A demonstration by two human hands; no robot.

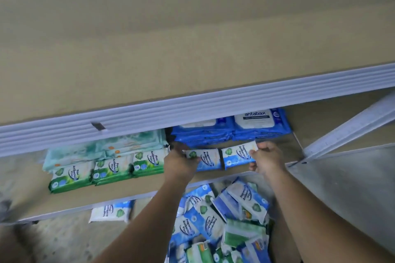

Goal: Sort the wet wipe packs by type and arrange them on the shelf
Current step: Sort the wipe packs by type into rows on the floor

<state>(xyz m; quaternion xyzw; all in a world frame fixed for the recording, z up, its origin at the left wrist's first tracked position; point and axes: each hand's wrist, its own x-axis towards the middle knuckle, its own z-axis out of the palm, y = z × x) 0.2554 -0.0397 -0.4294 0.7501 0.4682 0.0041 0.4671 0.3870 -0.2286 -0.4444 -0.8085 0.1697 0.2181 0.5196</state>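
Head: box (282, 249) holds mixed wipe packs (213, 221).

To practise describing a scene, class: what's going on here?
A person is stocking a shelf with wipe packs. The left hand grips a light-blue pack and the right hand holds a second light-blue pack beside it. Green pine packs line up to their left, dark-blue antabax packs sit behind, and a mixed heap waits below.

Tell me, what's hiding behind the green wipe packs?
Behind the green packs lie pale mint packs. The upper shelf rail covers their far ends, so nothing further back shows.
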